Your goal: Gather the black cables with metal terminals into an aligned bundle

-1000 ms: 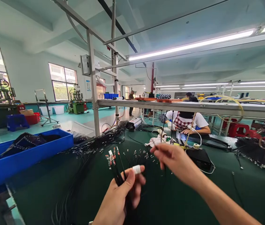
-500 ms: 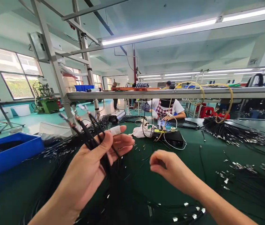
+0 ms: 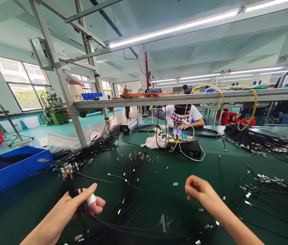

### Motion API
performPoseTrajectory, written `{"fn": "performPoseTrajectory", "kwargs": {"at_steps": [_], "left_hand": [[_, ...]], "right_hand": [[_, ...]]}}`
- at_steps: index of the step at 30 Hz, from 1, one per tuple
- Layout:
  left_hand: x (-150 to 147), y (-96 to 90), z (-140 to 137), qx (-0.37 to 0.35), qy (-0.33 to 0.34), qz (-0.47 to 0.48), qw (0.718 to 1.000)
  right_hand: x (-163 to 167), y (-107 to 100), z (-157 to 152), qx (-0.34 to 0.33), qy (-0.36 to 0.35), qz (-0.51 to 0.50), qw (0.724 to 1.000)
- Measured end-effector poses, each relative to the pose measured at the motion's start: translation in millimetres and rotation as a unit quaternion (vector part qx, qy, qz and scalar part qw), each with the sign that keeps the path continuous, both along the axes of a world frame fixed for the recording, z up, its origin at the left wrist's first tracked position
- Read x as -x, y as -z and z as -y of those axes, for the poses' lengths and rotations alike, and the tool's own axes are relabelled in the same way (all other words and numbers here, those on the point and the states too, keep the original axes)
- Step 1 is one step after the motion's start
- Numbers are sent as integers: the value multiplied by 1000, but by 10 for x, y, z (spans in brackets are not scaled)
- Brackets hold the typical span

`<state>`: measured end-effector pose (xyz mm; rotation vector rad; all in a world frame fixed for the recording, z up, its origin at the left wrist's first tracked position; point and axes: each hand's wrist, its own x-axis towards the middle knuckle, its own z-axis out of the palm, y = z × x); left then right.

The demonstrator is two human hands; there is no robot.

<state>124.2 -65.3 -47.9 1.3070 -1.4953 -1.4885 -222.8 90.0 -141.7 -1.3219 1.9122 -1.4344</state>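
The single head-worn camera looks forward and slightly down, close over the green table [image 3: 159, 204], toward the hall beyond.

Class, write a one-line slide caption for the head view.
Left hand grips a bundle of black wires above a green table; right hand hovers loosely curled.

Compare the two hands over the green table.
The left hand grips a bunch of black wires and has white tape on one finger; the right hand holds nothing visible and has no tape. The left is closed around the bunch, the right loosely curled. Both hover above the green table.
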Motion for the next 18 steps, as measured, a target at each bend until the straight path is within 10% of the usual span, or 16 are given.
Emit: {"fn": "performPoseTrajectory", "kwargs": {"at_steps": [5, 14, 18], "left_hand": [[101, 108, -12, -152, -124, -447, 873], [547, -10, -691, -282, 116, -238, 922], [779, 47, -544, -293, 158, -297, 895]], "right_hand": [[38, -89, 31, 52, 67, 136, 987], [-239, -411, -180, 185, 111, 197, 956], [-696, -351, -374, 134, -88, 29, 987]]}}
